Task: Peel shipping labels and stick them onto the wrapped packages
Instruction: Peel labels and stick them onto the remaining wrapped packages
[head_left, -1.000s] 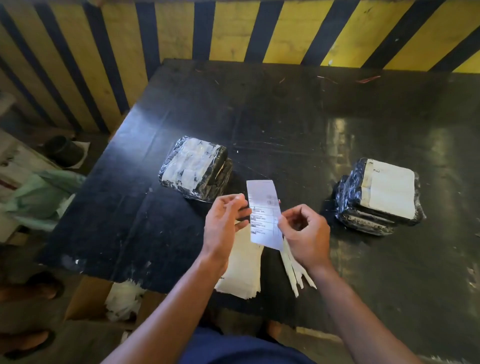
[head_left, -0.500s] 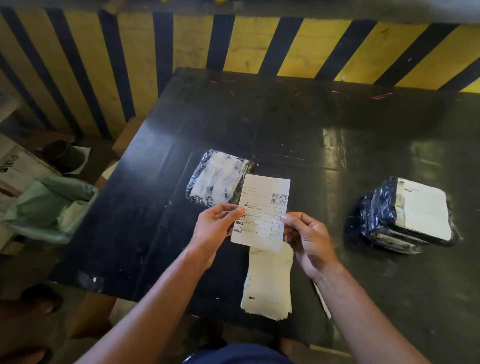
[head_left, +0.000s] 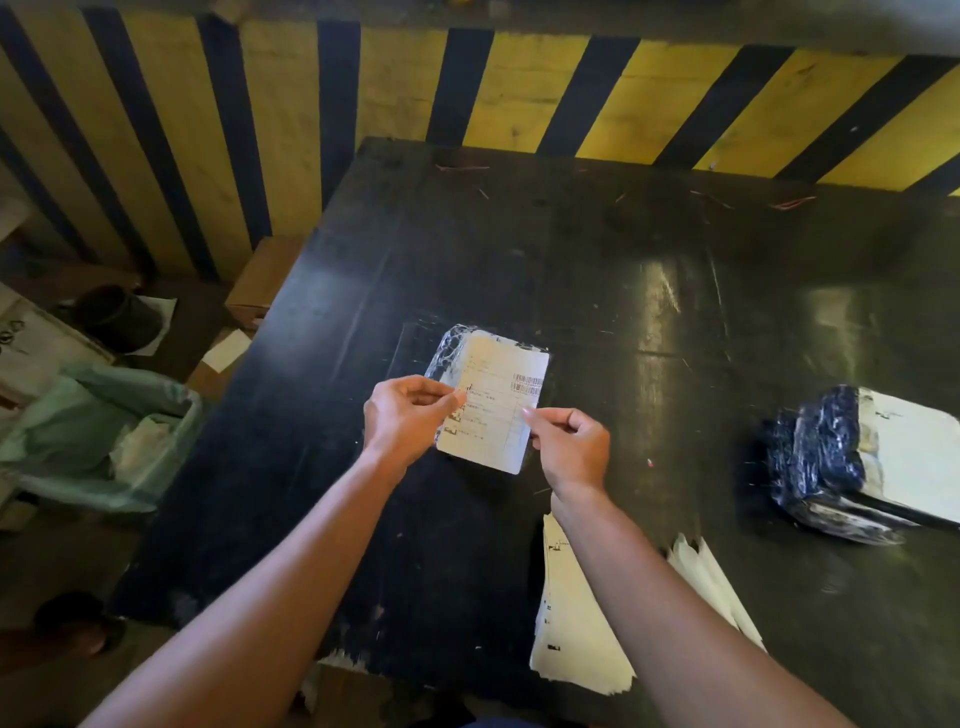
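Fingers of the left hand (head_left: 402, 418) and right hand (head_left: 569, 447) pinch a peeled label (head_left: 496, 410) over the middle package (head_left: 445, 349); unpressed yet; the package at three o'clock (head_left: 862, 462) already looks labelled; a label stack (head_left: 574, 639) waits.

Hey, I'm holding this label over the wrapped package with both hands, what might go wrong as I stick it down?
1. The label hangs past the near edge of the package, so part may stick to nothing or need folding.
2. The left hand and right hand pinch only its side edges; the unsupported middle might land unevenly.
3. The wrap looks wrinkled, so the label may bubble or lift.
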